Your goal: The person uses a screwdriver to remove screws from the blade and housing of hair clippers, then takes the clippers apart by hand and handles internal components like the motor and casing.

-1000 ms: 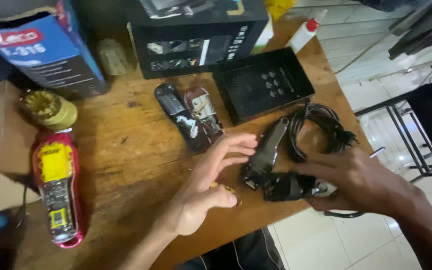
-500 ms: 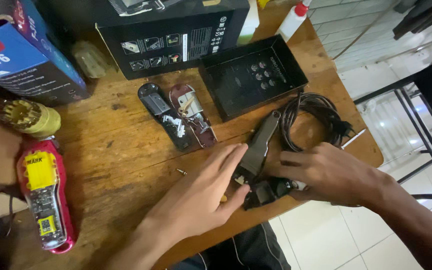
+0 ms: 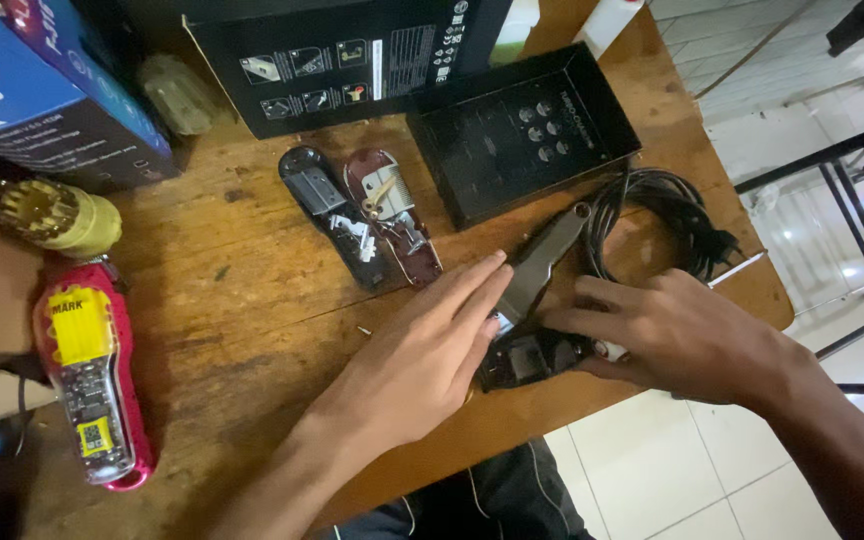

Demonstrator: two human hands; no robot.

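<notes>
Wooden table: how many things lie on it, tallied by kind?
Boxes: 3, a blue box, a black box, an open black tray
Clipper bodies and shells: 3, a black shell, a maroon shell, a clipper under both hands
Cables: 1, a black cable
Packaged tools: 1, a red pack
Total: 8

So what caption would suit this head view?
Both hands, left and right, rest on a dark hair clipper on a wooden table.

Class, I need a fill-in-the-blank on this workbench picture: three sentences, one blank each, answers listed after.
1. Both hands, the left hand and the right hand, rest on a dark ____ body at the table's near edge.
2. The coiled black cable lies ____ the right hand.
3. The table is made of ____.

Missing words: clipper; beyond; wood
</notes>
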